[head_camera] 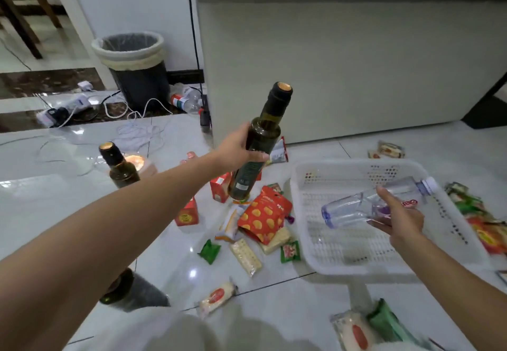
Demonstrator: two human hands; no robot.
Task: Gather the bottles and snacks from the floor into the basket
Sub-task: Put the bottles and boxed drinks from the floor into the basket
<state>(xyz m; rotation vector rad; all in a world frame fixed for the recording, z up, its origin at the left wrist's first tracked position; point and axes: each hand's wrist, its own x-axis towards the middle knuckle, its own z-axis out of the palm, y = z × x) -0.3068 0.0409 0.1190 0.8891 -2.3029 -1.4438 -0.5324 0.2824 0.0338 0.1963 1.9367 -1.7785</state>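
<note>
Right, both hands are loaded. The left hand (238,150) is wrapped round the body of a dark glass bottle (260,142), held aloft at centre frame with its neck tipped up and to the right, above the scattered snacks. The right hand (399,220) grips a clear plastic bottle (356,210) on its side, directly over the white basket (343,267) at lower right of the frame.

Best play, I'd say: lower the plastic one flat against a basket wall before letting go, so it doesn't roll. Then swing the heavy glass across and lay it down gently rather than drop it, since that perforated floor looks thin.

Count time. Dark glass, three: the one in hand, a standing bottle (119,165) at mid-left, and a lying bottle (131,293) half hidden under the left forearm at lower left. Clear plastic, two: the one in hand and a far bottle (188,101) beside the bin (134,68) at upper left. Red cartons (188,213), two clearly. One red snack bag (263,216) sits mid-frame. The small packets around it and right of the basket are too many and too blurred for a firm count.
</note>
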